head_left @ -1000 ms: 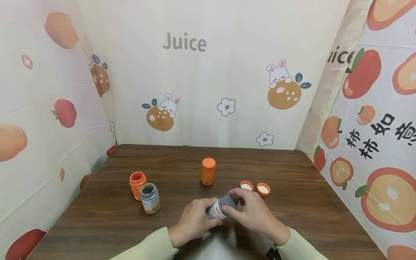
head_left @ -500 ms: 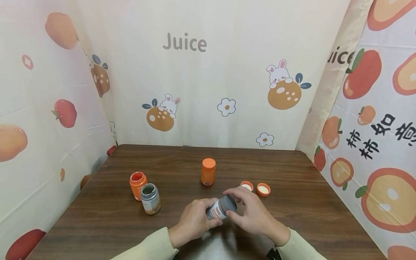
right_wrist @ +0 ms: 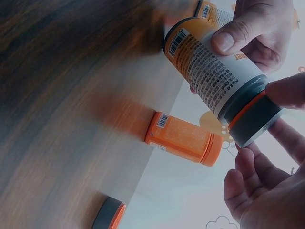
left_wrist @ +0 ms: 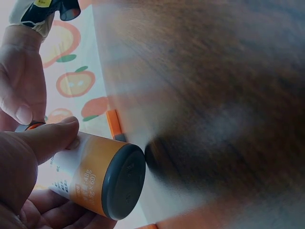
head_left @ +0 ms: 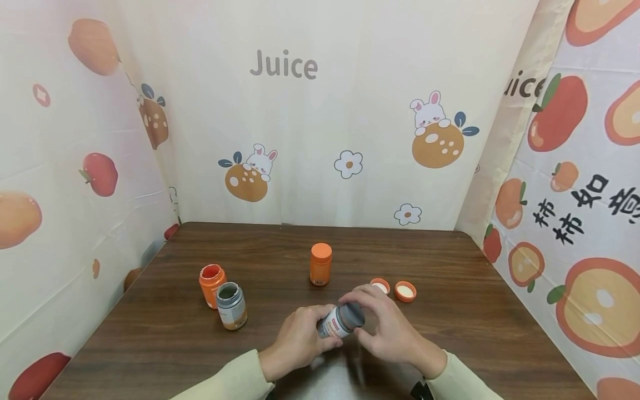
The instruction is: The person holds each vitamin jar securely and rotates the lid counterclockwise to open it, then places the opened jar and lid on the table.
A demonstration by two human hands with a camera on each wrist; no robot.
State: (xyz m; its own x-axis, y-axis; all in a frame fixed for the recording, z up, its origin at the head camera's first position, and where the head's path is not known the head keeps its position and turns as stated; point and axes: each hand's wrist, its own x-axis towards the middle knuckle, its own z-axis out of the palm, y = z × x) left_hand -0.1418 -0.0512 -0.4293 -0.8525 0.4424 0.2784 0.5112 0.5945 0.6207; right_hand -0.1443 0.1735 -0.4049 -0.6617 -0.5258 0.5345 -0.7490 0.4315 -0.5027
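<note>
My left hand (head_left: pixel 302 336) grips a grey jar (head_left: pixel 332 325) with a white and orange label, tilted with its top toward the right. The jar's grey cap (head_left: pixel 353 315) is on its mouth, and the right wrist view shows an orange ring (right_wrist: pixel 247 110) at the cap's lower edge. My right hand (head_left: pixel 392 328) curves round the cap, its thumb on one side and fingertips on the other. In the left wrist view the jar's dark base (left_wrist: pixel 125 181) faces the camera.
An open orange jar (head_left: pixel 210 297) and an open grey jar (head_left: pixel 232 311) stand at the left. A capped orange jar (head_left: pixel 320 265) stands at the centre back. Two lids (head_left: pixel 379 285) (head_left: pixel 405 291) lie beyond my right hand, white insides up.
My right hand's fingers and thumb have shifted round the cap, uncovering more of its side. My left hand and the jar have hardly moved.
</note>
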